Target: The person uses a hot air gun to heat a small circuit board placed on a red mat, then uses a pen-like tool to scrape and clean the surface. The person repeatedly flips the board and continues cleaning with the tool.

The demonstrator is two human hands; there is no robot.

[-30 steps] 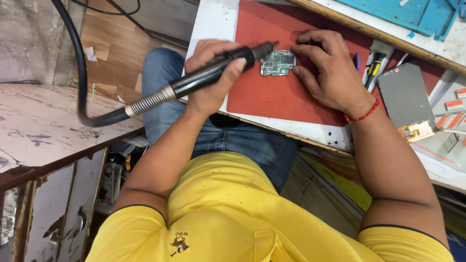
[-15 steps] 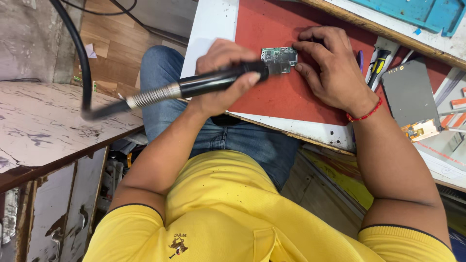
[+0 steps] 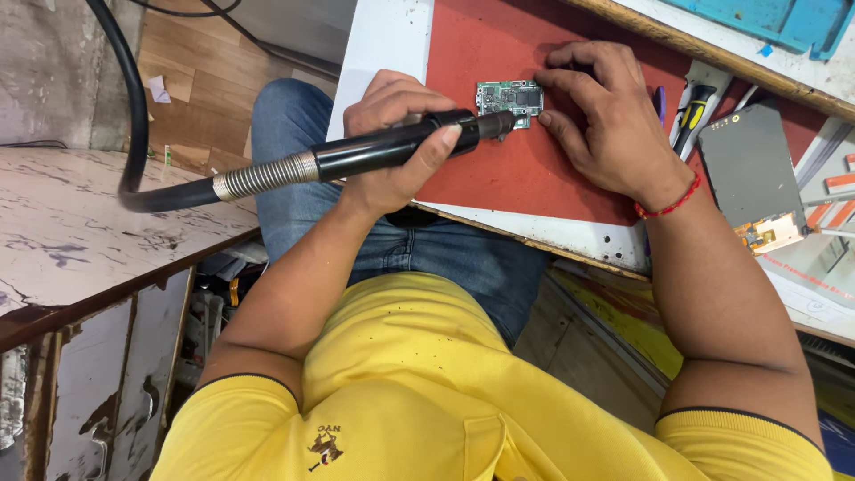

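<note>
A small green circuit board (image 3: 508, 96) lies on a red mat (image 3: 499, 178) on the white workbench. My right hand (image 3: 606, 125), with a red thread around its wrist, presses its fingertips on the board's right edge and holds it flat. My left hand (image 3: 396, 147) grips a black hot-air handpiece (image 3: 374, 153) that lies almost level. Its nozzle tip sits at the board's lower left edge. A coiled metal collar and a thick black hose (image 3: 134, 134) run off to the left.
A dark grey phone body (image 3: 748, 169) with an exposed flex part lies right of my wrist. Beside it are screwdrivers (image 3: 690, 111), and a blue tray (image 3: 775, 18) sits at the top right. A worn marble-patterned side table (image 3: 89, 249) stands at the left.
The handpiece has dropped from a tilted pose to nearly level, its nozzle still at the board. My right hand stays on the board.
</note>
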